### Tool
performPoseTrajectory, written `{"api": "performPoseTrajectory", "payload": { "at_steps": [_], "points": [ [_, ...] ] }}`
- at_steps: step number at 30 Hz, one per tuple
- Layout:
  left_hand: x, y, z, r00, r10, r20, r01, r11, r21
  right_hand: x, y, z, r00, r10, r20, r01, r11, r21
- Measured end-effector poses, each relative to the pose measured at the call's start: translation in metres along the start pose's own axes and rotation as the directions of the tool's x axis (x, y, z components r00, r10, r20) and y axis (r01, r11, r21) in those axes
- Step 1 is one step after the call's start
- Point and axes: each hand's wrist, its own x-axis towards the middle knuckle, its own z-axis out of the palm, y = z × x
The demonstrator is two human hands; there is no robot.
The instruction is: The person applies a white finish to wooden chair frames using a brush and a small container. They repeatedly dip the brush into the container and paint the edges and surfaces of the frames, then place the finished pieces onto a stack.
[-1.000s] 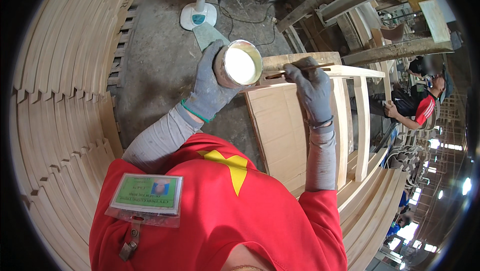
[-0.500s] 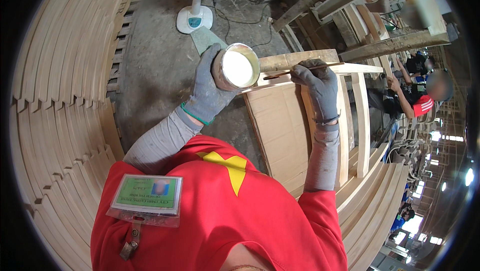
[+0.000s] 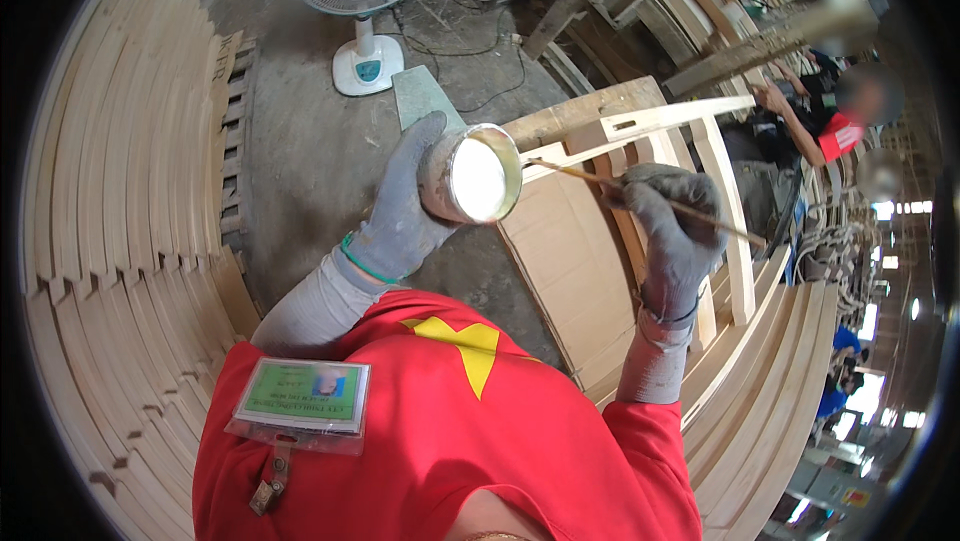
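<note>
My left hand [image 3: 395, 206], in a grey glove, is wrapped round a small round can [image 3: 437, 181]. White liquid [image 3: 478, 179] fills part of the can, whose mouth is tilted toward me. My gloved right hand [image 3: 672, 226] is closed on a thin brown stick [image 3: 580, 173], perhaps a slim brush; its kind is unclear. The stick's tip is close beside the can's right rim; whether they touch I cannot tell. Beyond the right hand lies a pale wooden frame [image 3: 735, 231], with a slot cut in its far rail.
Tall stacks of shaped wooden parts [image 3: 130, 181] stand at the left. Ahead are a white floor fan [image 3: 368, 66] and cables on the concrete floor. A cardboard sheet [image 3: 570, 261] lies between my arms. Long boards [image 3: 770, 371] are stacked at right, where another person [image 3: 840, 136] sits farther off.
My right hand has moved right and nearer to me, and the stick has turned, its tip now pointing at the can. The left hand still holds the can. The whole view has shifted slightly.
</note>
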Motion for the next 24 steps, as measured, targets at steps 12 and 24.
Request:
{"api": "performPoseTrajectory", "payload": {
  "at_steps": [12,24],
  "points": [
    [0.012,-0.005,0.04,0.829,-0.535,0.161,0.511,0.843,0.169,-0.026,-0.016,-0.03,0.965,-0.204,0.163,0.247,0.916,-0.316],
    [0.043,-0.087,0.072,0.525,-0.844,0.108,0.762,0.522,0.383,-0.152,-0.07,-0.078,0.962,-0.095,-0.257,0.022,0.962,-0.273]
  ]
}}
